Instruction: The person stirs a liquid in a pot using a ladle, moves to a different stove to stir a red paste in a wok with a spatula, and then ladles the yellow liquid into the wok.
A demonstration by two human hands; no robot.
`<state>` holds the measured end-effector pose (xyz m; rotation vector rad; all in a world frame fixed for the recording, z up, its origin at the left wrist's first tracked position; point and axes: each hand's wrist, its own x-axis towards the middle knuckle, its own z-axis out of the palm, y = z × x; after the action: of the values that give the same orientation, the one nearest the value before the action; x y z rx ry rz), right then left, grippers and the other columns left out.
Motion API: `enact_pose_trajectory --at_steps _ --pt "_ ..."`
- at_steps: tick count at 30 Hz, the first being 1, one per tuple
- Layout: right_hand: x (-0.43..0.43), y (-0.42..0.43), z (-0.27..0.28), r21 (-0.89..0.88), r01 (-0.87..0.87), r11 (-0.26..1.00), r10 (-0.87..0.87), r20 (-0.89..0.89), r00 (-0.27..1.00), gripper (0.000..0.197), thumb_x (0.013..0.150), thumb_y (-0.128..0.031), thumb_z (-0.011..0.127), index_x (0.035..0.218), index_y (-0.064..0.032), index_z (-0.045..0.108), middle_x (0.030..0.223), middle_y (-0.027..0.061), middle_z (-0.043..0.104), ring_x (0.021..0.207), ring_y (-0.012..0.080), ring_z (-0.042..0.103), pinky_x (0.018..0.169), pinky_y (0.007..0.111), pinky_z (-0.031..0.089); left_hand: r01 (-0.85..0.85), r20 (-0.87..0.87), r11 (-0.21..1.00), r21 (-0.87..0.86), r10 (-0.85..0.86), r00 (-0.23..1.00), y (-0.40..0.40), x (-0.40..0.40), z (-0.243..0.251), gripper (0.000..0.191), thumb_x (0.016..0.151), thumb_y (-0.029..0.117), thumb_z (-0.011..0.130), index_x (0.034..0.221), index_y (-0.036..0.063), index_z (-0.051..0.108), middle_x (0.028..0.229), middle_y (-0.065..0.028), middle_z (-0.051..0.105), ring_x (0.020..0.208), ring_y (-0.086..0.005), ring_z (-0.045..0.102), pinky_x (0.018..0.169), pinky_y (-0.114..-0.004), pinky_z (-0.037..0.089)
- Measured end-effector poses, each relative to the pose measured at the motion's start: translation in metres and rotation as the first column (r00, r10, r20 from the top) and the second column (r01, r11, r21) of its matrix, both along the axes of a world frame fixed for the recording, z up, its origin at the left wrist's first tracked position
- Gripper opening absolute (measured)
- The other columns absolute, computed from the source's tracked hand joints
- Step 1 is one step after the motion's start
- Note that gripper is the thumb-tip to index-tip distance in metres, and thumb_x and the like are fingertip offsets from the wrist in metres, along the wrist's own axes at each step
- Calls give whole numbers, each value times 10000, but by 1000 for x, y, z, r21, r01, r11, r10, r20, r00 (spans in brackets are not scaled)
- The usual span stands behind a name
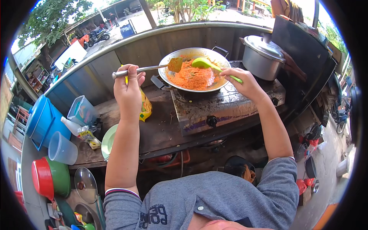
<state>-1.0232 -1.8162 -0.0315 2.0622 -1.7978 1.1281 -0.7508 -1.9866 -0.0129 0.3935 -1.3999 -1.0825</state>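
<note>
A metal wok (164, 59) with two side handles sits on the left part of a stained gas stove (189, 123). Thick orange-red paste (192, 77) fills its bottom. My left hand (128, 86) grips the long metal handle of a spatula (176, 64), whose paste-smeared blade is raised over the wok's left side. In my right hand (244, 82) is a light green spoon (201, 62), its bowl above the paste near the spatula blade. Whether the spoon touches the paste, I cannot tell.
A lidded aluminium pot (258, 64) stands on the stove's right side. Left of the stove are a yellow packet (146, 107), a green plate (107, 142), a clear tub (63, 148) and a blue bucket (43, 115). Sheet-metal panels (138, 46) rise behind; a person (113, 19) is far off.
</note>
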Motion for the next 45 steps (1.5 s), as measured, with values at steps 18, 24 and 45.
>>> enact_pose_trajectory --at_steps 18,24,45 --pt "-9 -111 -25 -2 303 953 -291 280 915 285 837 -346 516 953 -109 626 837 154 628 812 330 585 715 381 446 -134 13 991 -22 135 991 3 -12 -11 193 900 213 502 922 23 529 817 -21 529 719 -95 580 638 -211 500" --pt "-22 -121 -32 -29 272 962 -196 622 758 231 837 -207 486 899 -34 626 774 125 629 677 185 622 603 275 483 -146 -13 987 -63 146 989 -3 -21 -19 195 896 204 509 921 12 528 818 -26 539 700 -94 575 624 -212 495" --pt "-35 -66 -37 -208 387 898 165 976 142 149 815 -77 454 852 50 521 830 173 594 688 234 630 603 273 551 -89 -159 995 -37 82 984 1 -6 -1 211 915 218 459 960 14 490 906 -66 547 761 -142 612 670 -232 527"
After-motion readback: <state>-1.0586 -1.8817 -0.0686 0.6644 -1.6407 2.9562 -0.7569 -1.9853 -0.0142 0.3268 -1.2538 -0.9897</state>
